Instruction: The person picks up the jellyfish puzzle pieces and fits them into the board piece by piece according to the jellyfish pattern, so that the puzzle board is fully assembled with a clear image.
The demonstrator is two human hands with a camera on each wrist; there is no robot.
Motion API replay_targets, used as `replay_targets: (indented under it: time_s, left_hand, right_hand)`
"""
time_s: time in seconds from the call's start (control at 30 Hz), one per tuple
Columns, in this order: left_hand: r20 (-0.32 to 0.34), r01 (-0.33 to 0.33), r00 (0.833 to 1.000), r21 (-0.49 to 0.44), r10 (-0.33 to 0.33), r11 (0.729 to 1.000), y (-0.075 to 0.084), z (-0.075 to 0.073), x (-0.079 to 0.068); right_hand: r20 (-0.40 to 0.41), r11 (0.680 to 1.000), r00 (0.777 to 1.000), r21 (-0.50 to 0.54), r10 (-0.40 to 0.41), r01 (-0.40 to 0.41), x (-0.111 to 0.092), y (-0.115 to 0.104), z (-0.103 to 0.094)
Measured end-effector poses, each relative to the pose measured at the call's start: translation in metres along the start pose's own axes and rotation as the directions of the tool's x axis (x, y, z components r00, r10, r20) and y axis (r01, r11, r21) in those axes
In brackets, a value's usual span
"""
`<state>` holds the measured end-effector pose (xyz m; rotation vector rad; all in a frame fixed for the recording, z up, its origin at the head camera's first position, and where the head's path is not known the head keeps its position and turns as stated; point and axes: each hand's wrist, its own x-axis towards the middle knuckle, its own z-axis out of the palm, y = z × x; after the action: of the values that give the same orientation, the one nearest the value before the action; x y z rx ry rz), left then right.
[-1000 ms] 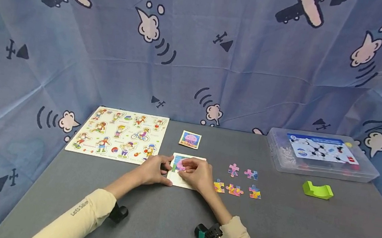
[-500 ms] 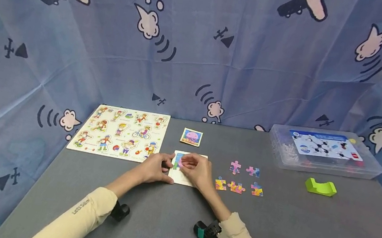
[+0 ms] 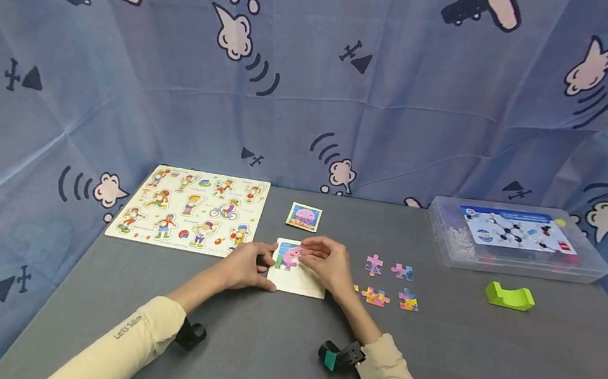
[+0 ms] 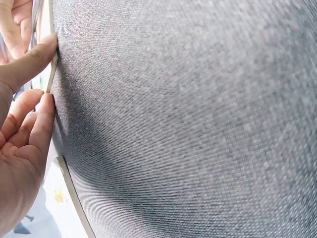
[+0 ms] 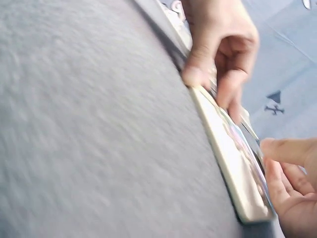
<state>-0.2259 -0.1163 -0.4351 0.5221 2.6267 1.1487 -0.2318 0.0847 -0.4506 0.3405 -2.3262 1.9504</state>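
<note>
Cream first: seeing a puzzle tray lying flat on the desk, between both hands. Holding its left edge with the left hand: thumb at the near corner, fingertips farther along the same edge, fingers curled. Hovering the right hand over the tray's right part, fingers loosely bent, thumb and index slightly parted beside the fitted pieces; not making out anything between those tips, not ruling out light contact.

Finding fitted pieces grouped toward the tray's far-left part, leaving bare cream on the near and right sides. Judging the key relation as right hand to loose pieces: placing these right of the tray, just past the right wrist, in two rows running left to right. Calling the right hand clearly nearer; having the left hand across the tray from them. Losing most of one yellow piece behind the right wrist.

Not getting a sure long axis on the tray: looking near square under foreshortening, sitting roughly parallel to the desk's far edge. Spotting a picture card beyond the tray, not touching, showing a similar pink figure.
</note>
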Motion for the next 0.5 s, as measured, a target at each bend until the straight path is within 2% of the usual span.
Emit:
replay_targets:
  time_s: [0.2, 0.4, 0.5]
  left_hand:
    - [-0.006, 0.002, 1.000, 0.023, -0.002, 1.000, 0.003, -0.001, 0.001]
    - [-0.018, 0.015, 1.000, 0.079, -0.013, 0.997, 0.007, -0.001, 0.002]
    - [-0.012, 0.018, 1.000, 0.091, -0.017, 0.996, 0.009, -0.001, 0.002]
  right_hand:
    - [0.065, 0.999, 0.998, 0.039, 0.019, -0.022, 0.000, 0.002, -0.028]
    - [0.087, 0.998, 0.995, 0.020, 0.057, -0.059, -0.003, 0.003, -0.063]
    - [0.106, 0.999, 0.993, 0.005, 0.048, -0.049, -0.005, 0.005, -0.082]
